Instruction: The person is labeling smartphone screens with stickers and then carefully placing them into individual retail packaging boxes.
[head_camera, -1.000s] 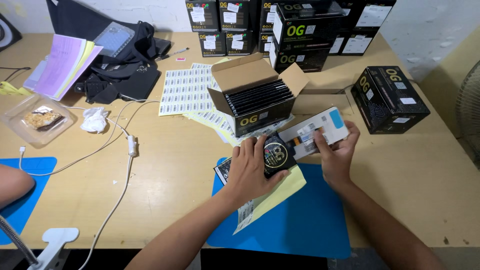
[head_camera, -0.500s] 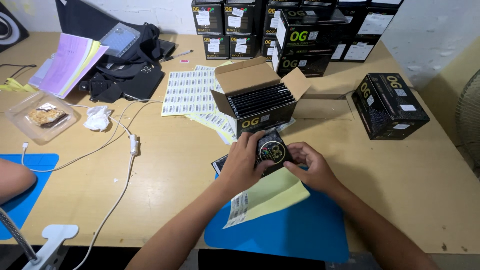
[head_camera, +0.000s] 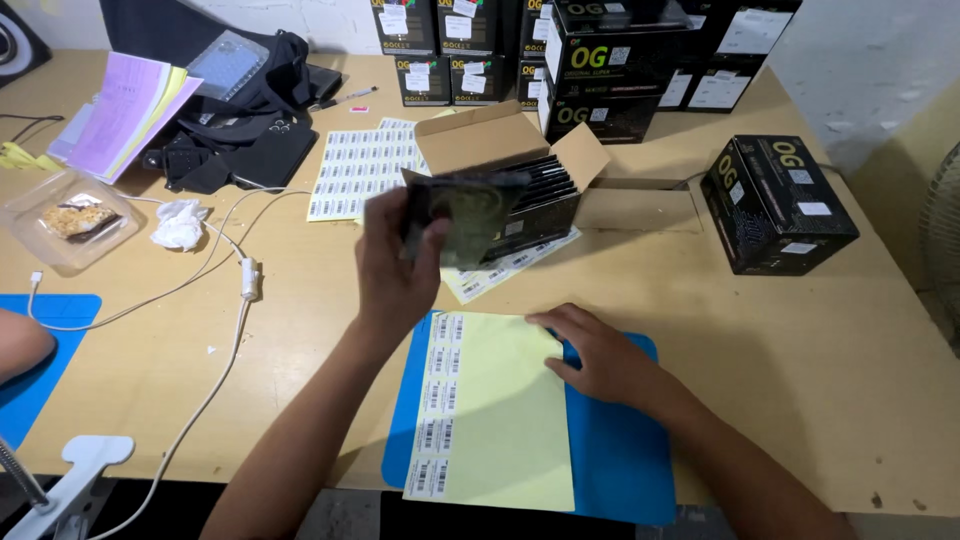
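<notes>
The left hand (head_camera: 395, 265) grips a flat dark pouch (head_camera: 465, 215) by its left edge, thumb in front and fingers behind, and holds it upright in the air at about eleven o'clock from the blue mat (head_camera: 610, 450); the pouch is blurred, so its print cannot be made out. It hangs just in front of the open carton (head_camera: 500, 175), whose flaps stand out so that the row of like pouches packed on edge inside can be reached from the top. The right hand (head_camera: 600, 355) lies flat, fingers spread and grasping nothing, pressing the upper right corner of the yellow label sheet (head_camera: 500, 400), which seems meant to keep the sheet from sliding on the mat. The sheet rests on the mat's left half, a column of barcode stickers left along its left edge, the rest peeled bare. More label sheets (head_camera: 355, 170) lie at ten o'clock from the carton, near at hand. A closed black box (head_camera: 775, 205) sits well apart at three o'clock, and more black boxes (head_camera: 600, 60) are stacked at twelve o'clock along the table's (head_camera: 800, 330) far edge.
</notes>
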